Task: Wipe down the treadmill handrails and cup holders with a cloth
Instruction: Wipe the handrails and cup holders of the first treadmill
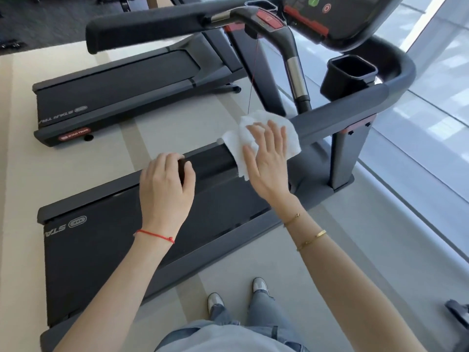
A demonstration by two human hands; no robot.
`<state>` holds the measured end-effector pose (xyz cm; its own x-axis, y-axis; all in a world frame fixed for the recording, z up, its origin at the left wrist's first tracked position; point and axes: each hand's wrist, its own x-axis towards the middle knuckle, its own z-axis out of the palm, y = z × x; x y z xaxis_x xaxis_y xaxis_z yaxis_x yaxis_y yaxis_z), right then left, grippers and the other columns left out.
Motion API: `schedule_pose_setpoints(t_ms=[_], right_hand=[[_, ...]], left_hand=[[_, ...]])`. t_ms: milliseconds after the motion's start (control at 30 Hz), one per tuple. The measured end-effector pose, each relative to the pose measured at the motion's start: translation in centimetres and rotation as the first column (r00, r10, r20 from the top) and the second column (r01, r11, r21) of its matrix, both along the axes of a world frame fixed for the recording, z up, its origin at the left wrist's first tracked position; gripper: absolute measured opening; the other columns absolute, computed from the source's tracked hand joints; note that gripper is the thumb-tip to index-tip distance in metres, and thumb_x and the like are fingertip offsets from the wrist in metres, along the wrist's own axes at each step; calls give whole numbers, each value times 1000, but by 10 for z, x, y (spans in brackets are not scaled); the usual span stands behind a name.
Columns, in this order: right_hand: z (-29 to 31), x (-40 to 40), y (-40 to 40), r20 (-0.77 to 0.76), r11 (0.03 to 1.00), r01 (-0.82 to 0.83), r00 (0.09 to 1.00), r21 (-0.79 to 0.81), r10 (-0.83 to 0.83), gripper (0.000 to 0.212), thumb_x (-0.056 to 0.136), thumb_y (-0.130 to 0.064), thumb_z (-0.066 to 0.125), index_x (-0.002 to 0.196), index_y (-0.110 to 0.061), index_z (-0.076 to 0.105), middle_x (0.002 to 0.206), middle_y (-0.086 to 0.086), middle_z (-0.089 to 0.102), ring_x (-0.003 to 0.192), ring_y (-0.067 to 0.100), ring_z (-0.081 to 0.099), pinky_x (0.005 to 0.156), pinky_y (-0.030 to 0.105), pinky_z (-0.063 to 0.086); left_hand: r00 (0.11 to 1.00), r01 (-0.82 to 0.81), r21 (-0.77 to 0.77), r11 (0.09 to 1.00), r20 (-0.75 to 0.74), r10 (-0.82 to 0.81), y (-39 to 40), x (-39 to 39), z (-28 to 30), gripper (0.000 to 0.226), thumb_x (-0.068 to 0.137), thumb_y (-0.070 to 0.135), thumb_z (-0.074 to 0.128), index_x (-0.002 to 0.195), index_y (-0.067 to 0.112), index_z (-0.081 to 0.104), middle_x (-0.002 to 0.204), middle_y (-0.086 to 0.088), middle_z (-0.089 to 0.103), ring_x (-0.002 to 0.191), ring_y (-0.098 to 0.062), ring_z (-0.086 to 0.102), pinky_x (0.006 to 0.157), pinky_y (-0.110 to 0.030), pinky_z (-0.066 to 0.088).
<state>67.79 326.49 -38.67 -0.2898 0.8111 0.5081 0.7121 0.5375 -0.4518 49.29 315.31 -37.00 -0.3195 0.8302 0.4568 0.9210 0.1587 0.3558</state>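
Note:
A white cloth is draped over the treadmill's near handrail, a dark grey bar running from lower left to upper right. My right hand lies flat on the cloth with fingers spread, pressing it against the rail. My left hand is curled over the rail's free end at the left. A dark square cup holder sits inside the rail's bend, below the console. The far handrail runs across the top of the view.
The treadmill's belt deck lies below my hands. A second treadmill stands to the left on the beige floor. A glass wall runs along the right. A red safety cord hangs from the console. My feet stand on the floor beside the deck.

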Motion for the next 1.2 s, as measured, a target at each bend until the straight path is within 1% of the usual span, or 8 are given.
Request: schedule_pose_setpoints(t_ms=[167,367,500,667,800,1033,1100,1200], right_hand=[[-4,26,11,169,989,-144,976,41,135,45,103,-41,32,143,-20,40,146,-4,41,148,22,18,123,43,8],[0,106,83,94,999,34,995,-8,-33,43,105,-40,26,141,-21,41,144,-4,41,148,19,16,122,34,-1],[4,174,141,85,993,107,991,-51,-102,43,105,-42,24,141,-23,38,147,-4,38,148,16,15,123,38,2],[17,246,203,48,982,166,986,-87,-162,47,103,-43,22,138,-18,42,144,-1,41,146,19,19,122,44,8],[22,242,210,2,983,160,987,-93,-161,40,101,-40,28,126,-16,49,130,-2,48,141,23,26,121,46,8],[5,227,197,249,956,-269,940,119,233,41,103,-42,33,134,-19,49,132,-2,53,134,25,39,119,40,18],[3,257,216,249,964,-240,946,117,206,45,103,-44,29,138,-21,45,137,-3,49,137,24,35,120,40,17],[7,301,250,111,992,-117,988,48,111,43,103,-43,24,135,-23,42,136,-5,45,136,21,35,120,38,16]], left_hand=[[995,89,-54,995,-47,-92,45,43,13,23,97,26,47,101,8,62,89,-8,66,80,-29,60,73,-39,45],[982,188,-47,981,-16,-189,105,95,17,25,98,25,45,98,10,64,89,-5,67,79,-25,61,66,-32,43],[981,195,-33,980,7,-195,139,134,16,25,99,25,44,91,10,63,82,-5,66,73,-23,59,62,-32,44],[993,116,6,993,27,-117,172,176,13,24,98,23,46,85,11,62,75,-3,63,65,-15,48,58,-25,36],[999,0,39,999,40,-2,190,198,10,30,98,26,44,80,12,64,68,-2,62,59,-17,51,56,-24,35],[982,-182,100,978,-27,186,198,211,5,33,96,27,46,66,17,56,52,6,41,44,-14,32,48,-17,13],[981,-185,106,977,-45,191,198,212,5,32,95,26,48,64,19,53,50,8,35,43,-9,25,49,-15,11],[973,-220,117,968,-49,227,198,213,4,31,94,24,51,64,19,54,49,9,31,42,-6,22,48,-15,11]])
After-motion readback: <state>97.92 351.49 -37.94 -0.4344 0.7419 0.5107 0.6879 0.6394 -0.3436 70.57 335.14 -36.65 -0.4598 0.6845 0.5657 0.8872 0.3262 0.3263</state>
